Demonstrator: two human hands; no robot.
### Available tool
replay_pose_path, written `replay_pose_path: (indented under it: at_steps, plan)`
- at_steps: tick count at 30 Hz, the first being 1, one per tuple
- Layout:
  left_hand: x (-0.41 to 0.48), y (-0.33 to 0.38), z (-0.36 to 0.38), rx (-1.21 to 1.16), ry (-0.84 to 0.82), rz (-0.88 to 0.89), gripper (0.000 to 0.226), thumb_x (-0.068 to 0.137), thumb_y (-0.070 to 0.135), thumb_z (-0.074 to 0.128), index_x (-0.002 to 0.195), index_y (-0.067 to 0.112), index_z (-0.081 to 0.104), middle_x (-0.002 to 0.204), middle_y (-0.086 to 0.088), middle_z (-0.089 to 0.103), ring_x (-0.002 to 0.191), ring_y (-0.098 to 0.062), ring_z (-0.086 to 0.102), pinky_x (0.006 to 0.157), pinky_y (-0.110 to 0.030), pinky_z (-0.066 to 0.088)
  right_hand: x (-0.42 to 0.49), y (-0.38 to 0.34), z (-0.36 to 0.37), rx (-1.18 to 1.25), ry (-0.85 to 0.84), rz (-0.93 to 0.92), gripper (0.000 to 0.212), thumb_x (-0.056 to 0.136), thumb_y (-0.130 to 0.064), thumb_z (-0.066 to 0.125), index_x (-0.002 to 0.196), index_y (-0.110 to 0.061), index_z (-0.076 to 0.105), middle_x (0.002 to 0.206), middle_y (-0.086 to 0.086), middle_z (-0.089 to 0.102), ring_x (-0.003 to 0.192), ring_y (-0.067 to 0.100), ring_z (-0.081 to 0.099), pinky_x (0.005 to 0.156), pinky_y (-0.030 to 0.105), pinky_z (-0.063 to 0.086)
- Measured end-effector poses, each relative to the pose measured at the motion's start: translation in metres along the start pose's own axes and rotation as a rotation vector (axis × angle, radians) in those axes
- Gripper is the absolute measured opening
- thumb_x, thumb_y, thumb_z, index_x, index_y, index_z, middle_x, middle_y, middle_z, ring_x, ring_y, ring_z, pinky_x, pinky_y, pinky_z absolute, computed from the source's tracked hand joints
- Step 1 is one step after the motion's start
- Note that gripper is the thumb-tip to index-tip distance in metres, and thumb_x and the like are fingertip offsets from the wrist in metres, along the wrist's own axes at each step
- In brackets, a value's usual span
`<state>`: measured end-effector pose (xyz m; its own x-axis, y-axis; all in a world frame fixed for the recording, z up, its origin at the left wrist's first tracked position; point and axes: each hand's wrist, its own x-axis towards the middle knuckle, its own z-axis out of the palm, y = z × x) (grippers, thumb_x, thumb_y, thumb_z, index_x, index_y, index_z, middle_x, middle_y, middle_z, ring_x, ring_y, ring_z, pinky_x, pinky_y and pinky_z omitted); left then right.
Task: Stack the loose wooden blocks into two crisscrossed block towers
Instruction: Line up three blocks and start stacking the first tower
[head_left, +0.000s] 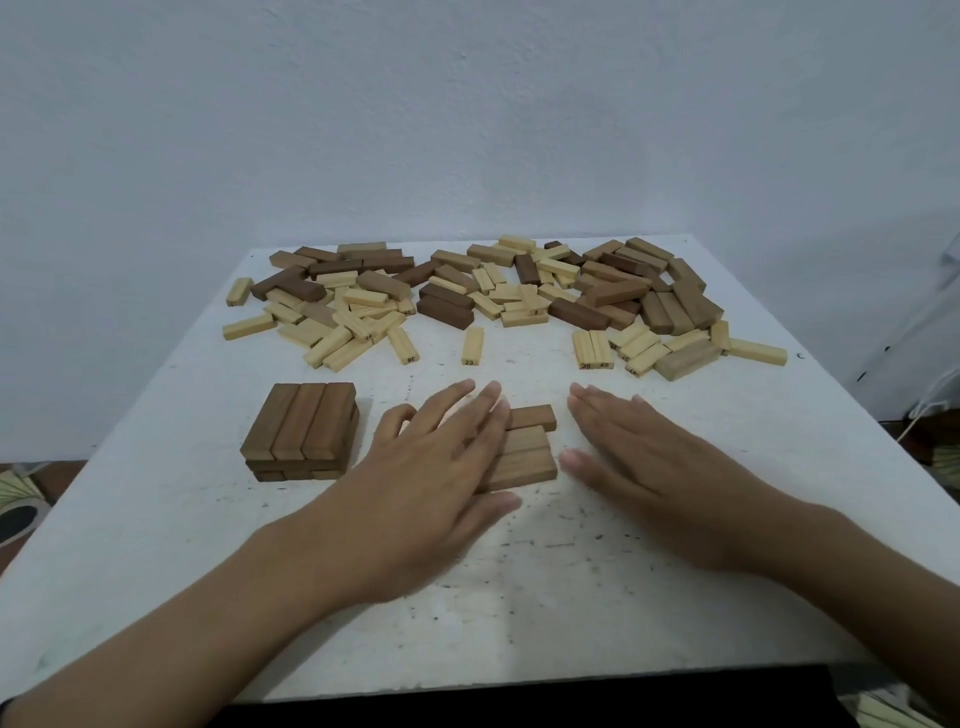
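A short crisscrossed stack of brown blocks (301, 434) stands left of centre on the white table (519, 597), three blocks across its top. To its right lies a flat row of three brown blocks (527, 449), side by side. My left hand (441, 457) lies flat over the left part of that row, fingers straight. Just right of the row, my right hand (639, 457) is flat with its fingers straight, the thumb close to the blocks' right ends. Neither hand holds anything.
Several loose blocks, pale and brown, lie scattered in heaps along the far side of the table (498, 296). A single pale block (472, 345) numbered 23 lies apart, nearer the hands. A plain wall rises behind the table.
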<state>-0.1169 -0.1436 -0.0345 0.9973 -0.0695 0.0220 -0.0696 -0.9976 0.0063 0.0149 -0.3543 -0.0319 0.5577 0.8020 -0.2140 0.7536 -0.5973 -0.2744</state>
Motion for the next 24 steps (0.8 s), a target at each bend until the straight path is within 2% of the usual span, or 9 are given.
replay_pose_path:
  at_steps: [2,4,10,16,24]
  plan:
    - [-0.004,-0.004,0.007,0.008,-0.037,0.053,0.071,0.103,0.061,0.003,0.161,0.023,-0.013,0.168,0.009,-0.021,0.151,-0.008,-0.026,0.123,-0.036,0.001,-0.003,-0.001,0.002,-0.084,-0.031,-0.001,0.081,0.088,-0.071,-0.003,0.156,-0.030,-0.018,0.162,-0.017,-0.024,0.146,-0.006,-0.025,0.121,0.025,-0.015]
    - [-0.003,-0.005,0.013,-0.002,-0.022,0.077,0.066,0.106,0.055,0.002,0.160,0.022,-0.015,0.168,0.008,-0.020,0.151,-0.007,-0.027,0.124,-0.034,0.001,-0.002,-0.003,0.006,-0.136,-0.031,-0.006,0.078,0.088,-0.068,-0.007,0.153,-0.029,-0.023,0.161,-0.015,-0.028,0.145,-0.002,-0.031,0.122,0.029,-0.017]
    - [0.005,-0.010,0.025,0.018,0.126,0.097,0.063,0.108,0.048,0.007,0.162,0.017,0.017,0.169,0.003,0.014,0.156,-0.011,0.004,0.123,-0.038,0.018,0.003,-0.014,0.016,-0.241,0.030,-0.055,0.068,0.096,-0.057,-0.008,0.154,-0.025,-0.022,0.163,-0.011,-0.028,0.146,0.004,-0.033,0.122,0.035,-0.019]
    - [0.009,-0.006,0.032,0.070,0.213,0.099,0.058,0.110,0.041,0.020,0.154,0.009,0.038,0.160,-0.007,0.038,0.151,-0.018,0.029,0.118,-0.036,0.016,0.007,-0.017,0.019,-0.244,0.051,-0.054,0.061,0.097,-0.054,-0.006,0.146,-0.026,-0.028,0.157,-0.011,-0.032,0.147,0.004,-0.031,0.120,0.031,-0.020]
    - [0.010,-0.004,0.034,0.061,0.237,0.112,0.054,0.109,0.037,0.028,0.152,0.007,0.042,0.157,-0.009,0.042,0.149,-0.019,0.035,0.119,-0.033,0.019,0.006,-0.017,0.020,-0.208,0.067,-0.038,0.063,0.093,-0.054,-0.009,0.147,-0.026,-0.027,0.161,-0.011,-0.029,0.147,0.003,-0.029,0.123,0.030,-0.015]
